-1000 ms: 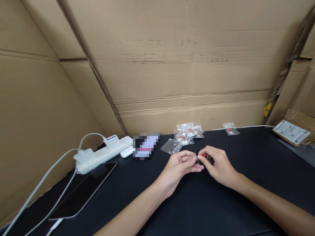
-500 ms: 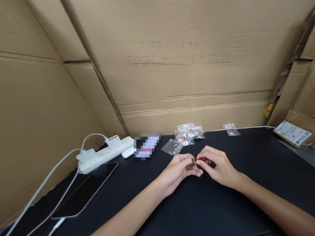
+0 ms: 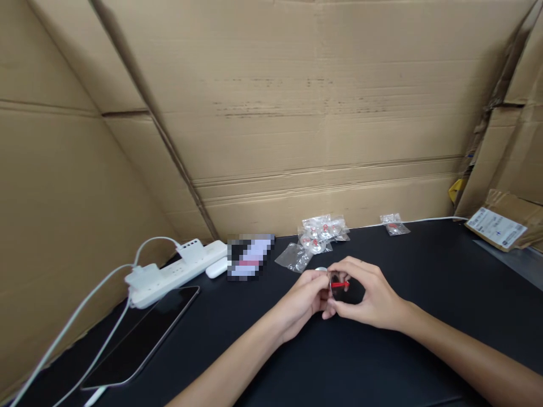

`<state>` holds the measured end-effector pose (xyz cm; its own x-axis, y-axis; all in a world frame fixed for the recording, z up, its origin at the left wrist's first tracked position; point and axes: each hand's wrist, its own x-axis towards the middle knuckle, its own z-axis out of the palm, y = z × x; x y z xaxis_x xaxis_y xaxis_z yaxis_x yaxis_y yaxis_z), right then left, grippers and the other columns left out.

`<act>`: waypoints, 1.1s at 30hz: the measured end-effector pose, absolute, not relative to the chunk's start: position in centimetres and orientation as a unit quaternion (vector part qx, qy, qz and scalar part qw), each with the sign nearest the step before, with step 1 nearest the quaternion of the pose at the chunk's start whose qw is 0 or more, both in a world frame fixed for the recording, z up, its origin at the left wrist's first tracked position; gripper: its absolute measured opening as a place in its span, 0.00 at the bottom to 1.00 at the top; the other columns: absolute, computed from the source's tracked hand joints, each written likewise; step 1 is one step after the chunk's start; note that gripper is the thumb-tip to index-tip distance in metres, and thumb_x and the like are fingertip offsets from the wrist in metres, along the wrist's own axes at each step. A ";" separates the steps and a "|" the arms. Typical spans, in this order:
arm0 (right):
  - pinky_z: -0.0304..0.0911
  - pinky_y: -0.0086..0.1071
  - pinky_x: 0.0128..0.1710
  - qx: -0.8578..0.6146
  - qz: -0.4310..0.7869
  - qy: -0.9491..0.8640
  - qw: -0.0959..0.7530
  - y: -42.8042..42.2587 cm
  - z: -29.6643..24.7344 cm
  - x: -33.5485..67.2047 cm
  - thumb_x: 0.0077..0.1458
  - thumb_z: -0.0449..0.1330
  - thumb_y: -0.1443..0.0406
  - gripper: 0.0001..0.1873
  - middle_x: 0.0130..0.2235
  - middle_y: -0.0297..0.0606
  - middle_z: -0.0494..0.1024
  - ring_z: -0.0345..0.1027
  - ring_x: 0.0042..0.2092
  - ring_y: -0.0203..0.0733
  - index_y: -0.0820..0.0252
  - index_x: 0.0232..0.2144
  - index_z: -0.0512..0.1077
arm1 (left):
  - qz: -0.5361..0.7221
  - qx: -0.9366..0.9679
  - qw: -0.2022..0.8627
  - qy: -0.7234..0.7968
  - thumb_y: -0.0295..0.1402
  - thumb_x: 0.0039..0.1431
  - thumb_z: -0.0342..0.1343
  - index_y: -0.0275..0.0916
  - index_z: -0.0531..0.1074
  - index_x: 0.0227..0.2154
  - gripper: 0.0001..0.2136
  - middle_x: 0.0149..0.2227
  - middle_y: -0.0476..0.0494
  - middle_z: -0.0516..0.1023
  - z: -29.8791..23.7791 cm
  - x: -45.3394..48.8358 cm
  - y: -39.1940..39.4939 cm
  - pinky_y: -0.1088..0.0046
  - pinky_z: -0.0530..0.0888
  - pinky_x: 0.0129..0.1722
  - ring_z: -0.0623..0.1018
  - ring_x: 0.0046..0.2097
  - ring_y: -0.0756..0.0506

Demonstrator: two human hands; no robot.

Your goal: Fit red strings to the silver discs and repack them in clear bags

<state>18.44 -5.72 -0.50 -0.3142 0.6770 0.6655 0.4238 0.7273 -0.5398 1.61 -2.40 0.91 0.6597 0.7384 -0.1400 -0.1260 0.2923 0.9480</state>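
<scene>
Two hands meet low over the black tabletop (image 3: 424, 282), centre frame. Left hand (image 3: 306, 298): fingertips pressed together on the edge of a small red part (image 3: 339, 284). Right hand (image 3: 373, 299): thumb and forefinger curl round the same part from the other side and pinch it, other fingers tucked. The part sits between both sets of fingertips, just above the tabletop; I can't tell if it touches. It looks like a red pin across a small ring, too small to say more.

Handling, my read: very light, rigid, plastic or metal. Small enough to slip or flick out of a pinch, and any clear bits are probably smooth. Best hold is fingertips on the ring's rim, red piece left free. Light pressure only, thin sections may snap.

Around:
- pile of clear bags (image 3: 322, 233) with red-and-clear pieces, just behind the hands by the cardboard wall (image 3: 297, 113)
- empty-looking bag (image 3: 292, 257) near the left fingertips
- single bag (image 3: 394, 224) further right
- left side: power strip (image 3: 178, 270), tablet (image 3: 139, 333), white case (image 3: 217, 267)
- far right: labelled parcel (image 3: 496, 227)
</scene>
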 end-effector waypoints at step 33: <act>0.65 0.24 0.21 -0.290 0.678 -0.510 0.442 -4.3 -0.1 19.3 0.52 0.67 0.60 0.19 0.30 0.37 0.77 0.71 0.24 0.33 0.62 0.43 0.67 | 0.302 0.717 0.493 0.389 0.40 0.60 0.48 0.37 0.67 0.27 0.12 0.23 0.50 0.67 1.8 0.2 -1.1 0.76 0.61 0.21 0.67 0.23 0.51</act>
<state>19.27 -4.28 -0.08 -0.4398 0.8962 0.0581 -0.3032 -0.0873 -0.9489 0.23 -1.14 1.75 0.5149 0.8558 0.0498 0.2606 -0.2115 0.9420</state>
